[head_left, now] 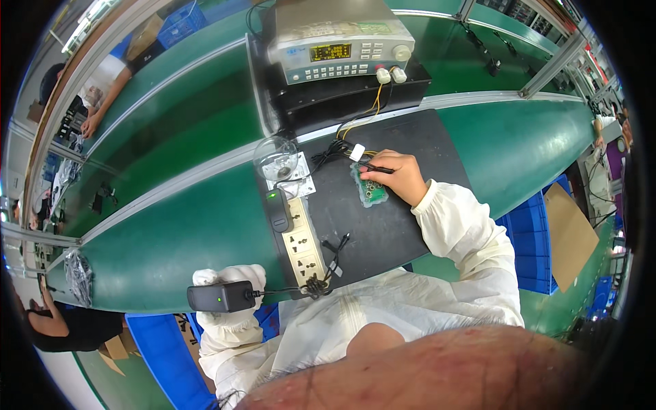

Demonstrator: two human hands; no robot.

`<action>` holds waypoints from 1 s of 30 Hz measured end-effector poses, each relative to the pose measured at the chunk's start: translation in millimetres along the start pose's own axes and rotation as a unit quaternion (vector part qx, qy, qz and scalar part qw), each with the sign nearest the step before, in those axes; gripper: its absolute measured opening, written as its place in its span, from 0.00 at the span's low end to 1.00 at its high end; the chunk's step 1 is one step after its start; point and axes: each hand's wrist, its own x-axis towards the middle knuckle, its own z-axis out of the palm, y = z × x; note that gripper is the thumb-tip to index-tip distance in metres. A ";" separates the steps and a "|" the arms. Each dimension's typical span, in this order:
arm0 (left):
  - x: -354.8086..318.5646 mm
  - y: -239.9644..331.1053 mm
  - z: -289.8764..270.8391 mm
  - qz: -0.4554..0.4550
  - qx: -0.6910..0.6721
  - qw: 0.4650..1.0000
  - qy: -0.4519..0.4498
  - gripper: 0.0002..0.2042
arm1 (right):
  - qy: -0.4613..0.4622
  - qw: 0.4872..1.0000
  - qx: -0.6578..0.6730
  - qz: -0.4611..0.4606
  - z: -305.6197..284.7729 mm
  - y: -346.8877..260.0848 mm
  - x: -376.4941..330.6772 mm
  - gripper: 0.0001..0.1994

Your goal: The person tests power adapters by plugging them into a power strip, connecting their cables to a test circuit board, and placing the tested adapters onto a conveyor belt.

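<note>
On the black mat [403, 225] that covers the middle of the green conveyor bench [171, 232], seen from the head camera, the right hand [396, 174] rests on a small green test fixture [370, 188], fingers curled over its upper end and pinching a thin black plug lead [372, 166] against it. Just beyond the fingers sits a white connector [357, 152] with yellow and black wires running up to a grey bench meter [339, 42] on a black box (its display is lit). Left of the fixture lies a beige power strip [304, 246], with a black adapter [279, 208] plugged in at its far end, green lamp glowing. Near the bench's front edge, the left hand [229, 283], in a white glove, is clenched around a second black power adapter [220, 297], whose cord trails right to a coiled bundle [316, 285] beside the strip. A clear dome [275, 156] stands behind the strip.
</note>
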 end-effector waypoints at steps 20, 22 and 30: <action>-30.6 -40.2 26.7 -0.029 0.439 0.895 -0.076 0.33 | -0.361 0.874 0.325 0.015 25.9 -104.5 -66.0 0.28; -1.8 -47.9 62.0 0.156 0.655 0.720 -0.166 0.33 | -0.306 0.823 0.470 0.090 43.6 -107.5 -90.5 0.32; -21.8 -61.2 30.1 0.234 0.700 0.650 -0.182 0.29 | -0.048 0.849 0.522 -0.060 -24.6 -110.7 -68.5 0.25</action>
